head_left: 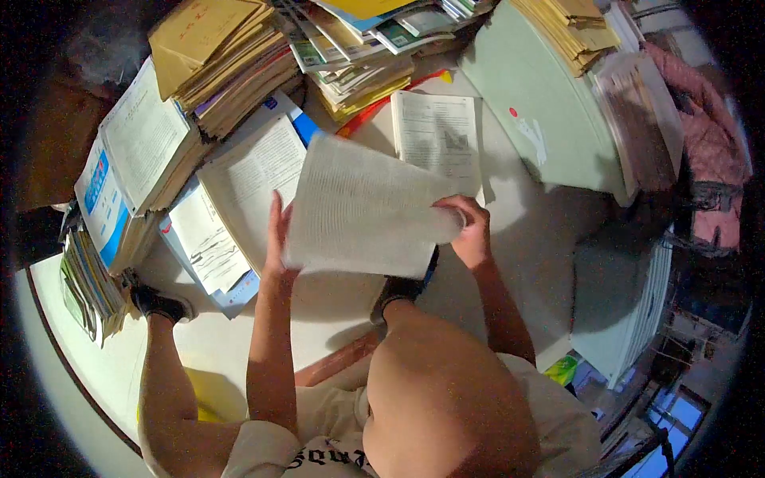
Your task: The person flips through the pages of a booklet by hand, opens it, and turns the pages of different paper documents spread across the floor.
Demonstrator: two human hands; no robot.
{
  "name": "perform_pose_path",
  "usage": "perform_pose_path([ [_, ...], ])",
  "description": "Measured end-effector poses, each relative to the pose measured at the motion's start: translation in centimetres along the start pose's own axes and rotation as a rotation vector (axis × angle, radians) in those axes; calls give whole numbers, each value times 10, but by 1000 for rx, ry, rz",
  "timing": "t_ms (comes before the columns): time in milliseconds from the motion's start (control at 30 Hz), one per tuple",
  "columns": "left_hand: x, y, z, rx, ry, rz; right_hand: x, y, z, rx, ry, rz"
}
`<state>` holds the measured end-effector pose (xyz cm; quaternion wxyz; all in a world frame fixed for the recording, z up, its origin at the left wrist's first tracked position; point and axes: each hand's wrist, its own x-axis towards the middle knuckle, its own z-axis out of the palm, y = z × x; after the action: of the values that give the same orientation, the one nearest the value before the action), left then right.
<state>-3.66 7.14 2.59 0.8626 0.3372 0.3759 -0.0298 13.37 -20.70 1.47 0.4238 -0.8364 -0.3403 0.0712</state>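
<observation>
A large printed sheet of paper (362,211), blurred by motion, is held up in front of me between both hands; whether it is one sheet or several I cannot tell. My left hand (279,235) grips its left edge, with fingers partly hidden behind it. At the right edge, my right hand (470,231) pinches the paper between thumb and fingers. Just behind it lies a stack of printed pages (434,131). To the left, another printed stack (255,171) lies close to my left hand, with loose torn-edged sheets (207,243) beside it.
Tall piles of brown envelopes (203,40) and booklets (358,80) stand at the back. More paper stacks (147,135) lean at the left. A pale green cabinet panel (542,103) and a pink jacket (709,143) are on the right. My legs and shoes (159,303) flank the white floor.
</observation>
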Motion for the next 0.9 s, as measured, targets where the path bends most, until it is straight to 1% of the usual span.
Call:
perform_pose_path([
  [33,4,-6,-10,-179,-37,49,-2,3,3,177,52,211],
  [67,10,-13,-22,-357,-74,96,-4,10,6,189,114,263],
  [100,13,-14,-29,-457,-168,45,-3,9,10,258,208,330],
  [133,15,-20,-32,-457,-168,45,-2,9,14,326,303,397],
  [200,16,-29,-32,-173,-304,176,-3,15,18,371,332,412],
  [233,19,-30,-30,-112,-370,191,-3,15,19,491,348,469],
  [267,19,-33,-26,-111,-369,191,-3,14,19,611,363,525],
  [333,18,-36,-10,210,-249,260,-6,26,23,660,358,556],
  [367,23,-41,-11,163,-197,217,-8,31,24,679,360,574],
  [400,25,-44,-8,163,-197,217,-9,35,25,697,361,591],
  [467,28,-51,0,378,-65,200,-18,58,34,741,383,633],
  [500,35,-62,-4,333,-47,187,-21,66,38,785,403,676],
  [533,39,-72,-4,364,-29,210,-21,68,40,785,403,676],
  [600,44,-89,-2,409,-16,213,-22,72,42,1022,394,719],
  [633,45,-94,-1,409,-16,213,-23,73,42,1022,394,719],
  [700,45,-100,5,772,31,217,-24,75,41,1058,356,718],
  [733,45,-101,12,772,30,217,-24,75,41,1057,357,717],
  [800,48,-103,30,416,63,125,-24,76,41,1066,345,718],
  [833,53,-104,39,358,115,171,-23,75,40,1066,345,718],
  [867,63,-107,39,358,115,171,-23,74,39,1061,349,717],
  [900,77,-115,36,473,96,211,-23,73,38,1057,352,715],
])
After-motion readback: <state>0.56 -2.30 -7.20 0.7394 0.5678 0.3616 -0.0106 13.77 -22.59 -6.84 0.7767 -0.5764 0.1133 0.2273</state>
